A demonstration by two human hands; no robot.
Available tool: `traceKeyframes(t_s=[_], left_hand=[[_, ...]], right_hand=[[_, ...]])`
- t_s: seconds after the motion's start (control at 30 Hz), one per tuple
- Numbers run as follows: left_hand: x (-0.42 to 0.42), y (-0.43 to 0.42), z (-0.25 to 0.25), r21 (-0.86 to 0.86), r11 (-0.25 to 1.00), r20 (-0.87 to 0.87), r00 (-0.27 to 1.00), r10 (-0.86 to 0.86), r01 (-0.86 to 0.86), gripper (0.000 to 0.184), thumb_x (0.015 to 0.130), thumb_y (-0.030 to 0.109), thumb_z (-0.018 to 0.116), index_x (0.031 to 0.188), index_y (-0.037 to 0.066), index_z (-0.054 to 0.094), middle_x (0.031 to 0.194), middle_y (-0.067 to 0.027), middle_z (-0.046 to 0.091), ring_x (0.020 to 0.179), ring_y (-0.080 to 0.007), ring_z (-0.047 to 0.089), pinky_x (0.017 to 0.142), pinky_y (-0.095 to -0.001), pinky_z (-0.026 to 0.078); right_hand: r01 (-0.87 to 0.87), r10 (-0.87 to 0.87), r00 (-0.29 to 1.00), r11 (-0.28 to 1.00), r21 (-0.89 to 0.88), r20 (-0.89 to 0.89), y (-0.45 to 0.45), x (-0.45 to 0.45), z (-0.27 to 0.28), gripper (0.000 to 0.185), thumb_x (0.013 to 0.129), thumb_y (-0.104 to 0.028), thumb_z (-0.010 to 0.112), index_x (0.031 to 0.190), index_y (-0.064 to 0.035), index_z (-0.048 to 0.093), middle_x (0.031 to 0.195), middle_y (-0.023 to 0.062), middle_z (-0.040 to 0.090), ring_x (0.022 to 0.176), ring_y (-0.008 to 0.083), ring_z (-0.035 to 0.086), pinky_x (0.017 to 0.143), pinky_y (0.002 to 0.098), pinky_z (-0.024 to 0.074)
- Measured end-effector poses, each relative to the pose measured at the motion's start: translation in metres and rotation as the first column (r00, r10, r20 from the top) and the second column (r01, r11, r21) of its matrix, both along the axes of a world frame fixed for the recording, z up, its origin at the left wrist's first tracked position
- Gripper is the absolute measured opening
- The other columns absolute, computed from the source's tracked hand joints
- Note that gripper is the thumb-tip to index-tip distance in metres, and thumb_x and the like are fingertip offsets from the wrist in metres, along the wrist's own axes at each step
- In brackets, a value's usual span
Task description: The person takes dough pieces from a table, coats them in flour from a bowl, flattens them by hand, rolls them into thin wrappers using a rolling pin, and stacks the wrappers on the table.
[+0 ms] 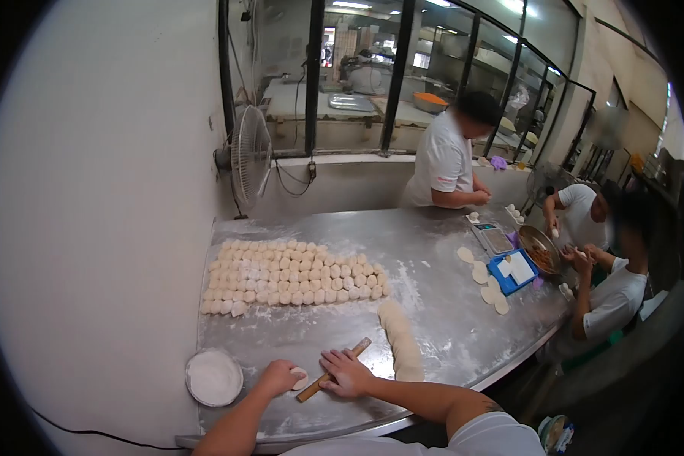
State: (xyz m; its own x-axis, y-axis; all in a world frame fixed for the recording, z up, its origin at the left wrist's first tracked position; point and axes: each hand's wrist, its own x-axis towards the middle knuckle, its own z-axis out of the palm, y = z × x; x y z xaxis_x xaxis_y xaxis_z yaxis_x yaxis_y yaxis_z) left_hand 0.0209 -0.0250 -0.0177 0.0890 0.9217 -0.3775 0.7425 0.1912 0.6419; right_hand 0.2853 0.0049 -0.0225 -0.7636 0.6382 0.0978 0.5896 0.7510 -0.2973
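My left hand (280,377) pinches the edge of a small flat dough round (300,379) on the metal table. Just right of it, my right hand (346,372) lies over a wooden rolling pin (310,391), whose two ends stick out past the palm. The pin lies slantwise, its lower end close to the dough round. Beyond my right hand runs a curved row of overlapping flattened dough rounds (400,338). Farther back, many dough balls (292,273) sit packed in rows. A bowl of white flour (214,378) stands left of my left hand.
Flour dusts the metal table (463,334). On its right are loose dough rounds (480,272), a scale (497,239), a blue tray (514,270) and a pan of filling (538,249). Several people stand around the far and right edges. A fan (251,150) stands by the wall.
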Motion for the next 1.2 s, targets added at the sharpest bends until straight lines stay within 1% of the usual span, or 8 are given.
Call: traceKeyframes(t_s=[0.23,0.5,0.53,0.67,0.83,1.0,1.1,1.2], left_hand=[[-0.001,0.012,-0.019,-0.071,0.997,-0.112,0.993,-0.031,0.023,0.053,0.092,0.056,0.072,0.097,0.004,0.081,0.100,-0.0279,0.077,0.097,-0.0455,0.075,0.089,-0.0539,0.058],[-0.012,0.021,0.015,-0.042,0.993,-0.018,0.994,0.107,-0.107,0.036,0.102,0.039,0.064,0.102,0.006,0.078,0.105,-0.0238,0.076,0.101,-0.0470,0.071,0.090,-0.0527,0.055],[-0.013,0.023,-0.001,0.056,0.994,0.015,0.996,0.091,-0.091,0.030,0.102,0.032,0.068,0.102,0.004,0.078,0.103,-0.0211,0.078,0.088,-0.0406,0.076,0.080,-0.0494,0.059],[-0.018,0.023,-0.021,-0.356,0.921,0.381,0.875,0.298,-0.158,0.018,0.096,0.017,0.077,0.100,-0.001,0.079,0.088,-0.0114,0.077,0.065,-0.0183,0.074,0.059,-0.0389,0.059],[-0.021,0.026,-0.008,-0.241,0.970,0.032,0.999,-0.019,0.026,0.031,0.094,0.029,0.077,0.099,-0.001,0.080,0.094,-0.0185,0.079,0.084,-0.0321,0.078,0.077,-0.0452,0.061],[-0.024,0.028,0.008,-0.059,0.994,-0.174,0.982,0.078,-0.090,0.043,0.099,0.040,0.067,0.106,0.000,0.080,0.101,-0.0237,0.078,0.098,-0.0421,0.075,0.089,-0.0507,0.058],[-0.022,0.026,-0.009,0.036,0.987,-0.010,0.987,0.159,-0.158,0.039,0.099,0.036,0.070,0.107,-0.002,0.079,0.098,-0.0215,0.079,0.095,-0.0385,0.076,0.087,-0.0477,0.059],[-0.026,0.032,-0.004,-0.368,0.916,0.354,0.886,0.298,-0.161,0.034,0.098,0.029,0.074,0.108,-0.003,0.078,0.094,-0.0190,0.079,0.088,-0.0338,0.077,0.084,-0.0439,0.059]], right_hand=[[0.229,-0.223,0.959,0.973,-0.016,0.174,0.043,-0.077,0.003,0.071,0.101,-0.042,0.060,0.159,-0.0048,0.044,0.167,0.0268,0.037,0.156,0.0451,0.034,0.125,0.0671,0.0257],[0.274,-0.275,0.961,0.961,-0.044,-0.027,0.078,-0.116,-0.012,0.077,0.104,-0.041,0.056,0.166,-0.0020,0.032,0.173,0.0257,0.028,0.161,0.0449,0.025,0.129,0.0627,0.0196],[0.272,-0.272,0.962,0.961,-0.055,0.013,0.058,-0.095,-0.007,0.073,0.104,-0.039,0.056,0.165,-0.0043,0.035,0.173,0.0242,0.030,0.160,0.0450,0.027,0.128,0.0639,0.0185],[0.124,-0.102,0.968,0.989,-0.085,0.229,-0.001,-0.004,0.001,0.065,0.106,-0.040,0.053,0.162,-0.0097,0.044,0.173,0.0232,0.030,0.156,0.0457,0.032,0.126,0.0667,0.0194],[0.261,-0.248,0.934,0.965,-0.017,0.256,0.035,-0.070,-0.001,0.069,0.105,-0.044,0.056,0.163,-0.0092,0.042,0.173,0.0265,0.028,0.158,0.0470,0.028,0.127,0.0674,0.0187],[0.324,-0.325,0.945,0.945,0.043,0.016,0.089,-0.145,-0.017,0.080,0.105,-0.046,0.055,0.167,-0.0020,0.030,0.173,0.0291,0.027,0.159,0.0484,0.027,0.129,0.0628,0.0176],[0.309,-0.309,0.951,0.951,-0.009,-0.011,0.065,-0.111,-0.014,0.071,0.104,-0.041,0.057,0.161,-0.0007,0.041,0.171,0.0275,0.031,0.157,0.0478,0.030,0.129,0.0628,0.0186],[0.206,-0.198,0.970,0.978,-0.042,0.143,0.009,-0.027,-0.018,0.063,0.103,-0.040,0.059,0.156,-0.0072,0.051,0.169,0.0244,0.036,0.152,0.0483,0.035,0.126,0.0684,0.0175]])
